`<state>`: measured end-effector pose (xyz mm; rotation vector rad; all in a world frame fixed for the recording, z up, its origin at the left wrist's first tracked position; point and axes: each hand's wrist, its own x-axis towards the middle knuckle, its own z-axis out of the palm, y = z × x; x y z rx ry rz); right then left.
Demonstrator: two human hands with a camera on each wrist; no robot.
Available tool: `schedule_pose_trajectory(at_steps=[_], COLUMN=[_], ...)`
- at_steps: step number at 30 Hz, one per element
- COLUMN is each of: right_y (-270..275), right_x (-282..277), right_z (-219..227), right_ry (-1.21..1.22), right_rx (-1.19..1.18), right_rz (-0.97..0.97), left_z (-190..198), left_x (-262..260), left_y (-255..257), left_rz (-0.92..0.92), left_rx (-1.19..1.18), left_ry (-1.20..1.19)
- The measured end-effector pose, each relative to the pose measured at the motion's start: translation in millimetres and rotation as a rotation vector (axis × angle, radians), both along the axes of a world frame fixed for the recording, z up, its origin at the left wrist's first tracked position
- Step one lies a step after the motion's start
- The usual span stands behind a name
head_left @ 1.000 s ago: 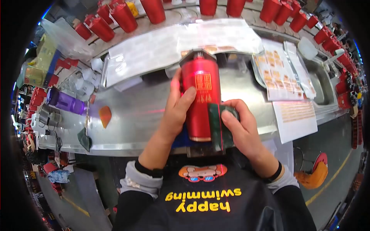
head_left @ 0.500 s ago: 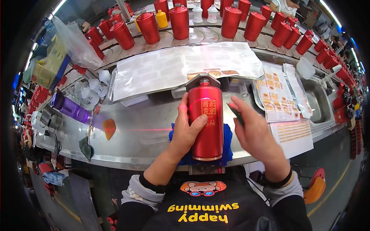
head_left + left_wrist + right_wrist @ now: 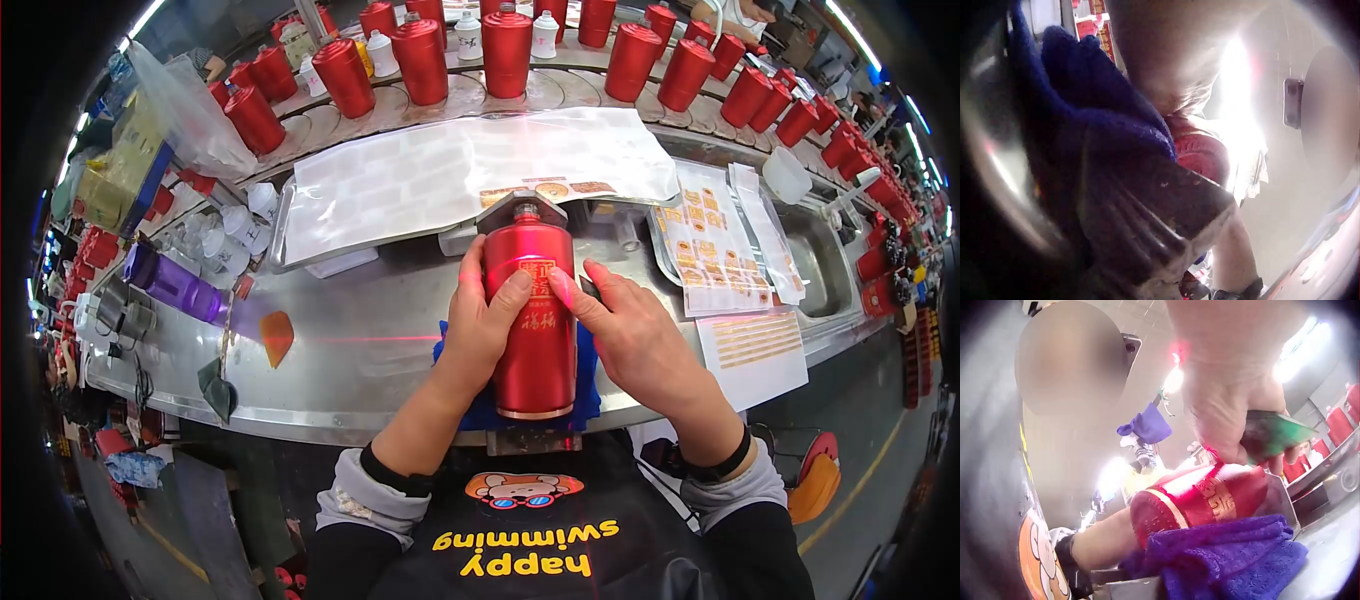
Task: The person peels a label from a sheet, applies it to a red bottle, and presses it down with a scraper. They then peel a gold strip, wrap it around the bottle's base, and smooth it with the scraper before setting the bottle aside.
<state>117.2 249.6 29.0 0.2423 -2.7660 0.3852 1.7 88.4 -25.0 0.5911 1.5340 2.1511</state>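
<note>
A red bottle [image 3: 537,365] with gold characters lies on a blue cloth [image 3: 590,385], its neck at a metal rest [image 3: 492,217] and its base facing the person. My left hand [image 3: 475,325] grips the bottle's left side, thumb over the front beside the gold label. With the thumb of my right hand [image 3: 645,345] I press the label's right edge. Held in that same hand's fingers is a flat green scraper [image 3: 1279,434], mostly hidden in the head view. The left wrist view shows the bottle's round base [image 3: 1202,159] beyond the cloth's folds.
Behind the bottle, a tray bears white sheets [image 3: 380,185]. Gold decal sheets [image 3: 705,225] and a sink [image 3: 825,260] are at right. An orange scraper [image 3: 277,338], green pieces [image 3: 217,390] and a purple bottle [image 3: 175,283] are at left. Red bottles [image 3: 507,55] line the conveyor behind.
The right hand drew the green scraper off the bottle's lower right side, lifted away, then came back with its thumb on the label. The left hand keeps its grip. Conveyor bottles shifted.
</note>
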Motion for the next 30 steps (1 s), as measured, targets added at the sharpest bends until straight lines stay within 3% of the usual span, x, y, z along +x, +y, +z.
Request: schedule_pose_trajectory(at_steps=[4,7,8,10,11,14,15,18,19,22,23,24,26,28,30], right_y=[5,12,12,8,7,9,9,-21,-27,5,12,23,11,13,29], right_x=[-2,-9,-11,-19,-31,-80,-92,-57,-47,-77,-89,-76,-38,-17,-37], right_z=[-1,8,18,49,59,51,49,53,54,35,31,35,18,29,3], right_ry=[-0.013,0.081,0.007,-0.142,-0.059,0.119,0.206,0.173,-0.008,-0.032,0.39,0.413,0.343,-0.204,-0.095], right_rx=[0.052,-0.073,-0.121,-0.213,-0.173,0.073,0.163,0.171,-0.006,-0.245,-0.099,0.207,-0.003,-0.427,-0.585], right_rz=[0.031,0.079,0.071,0.056,0.178,0.277,0.267,0.572,0.702,0.341,0.113,0.093,0.323,0.561,0.32], left_z=[0,4,5,5,4,1,3,-12,-14,-6,-4,-4,-7,-15,-18], left_x=[-1,0,2,9,13,31,39,50,50,54,54,53,51,49,55], left_y=[-1,-5,-8,-23,-32,-65,-64,-58,-58,-58,-58,-58,-59,-55,-59], left_rz=[-0.04,-0.062,-0.067,-0.123,-0.153,-0.217,-0.139,-0.002,0.028,0.103,0.133,0.121,0.1,0.118,0.108], left_rx=[0.03,0.015,0.007,-0.083,-0.131,-0.436,-0.517,-0.693,-0.662,-0.688,-0.691,-0.682,-0.658,-0.624,-0.629], left_ry=[-0.038,-0.05,-0.061,0.126,0.219,0.632,0.784,0.864,0.904,1.033,1.06,1.054,1.034,1.002,0.995])
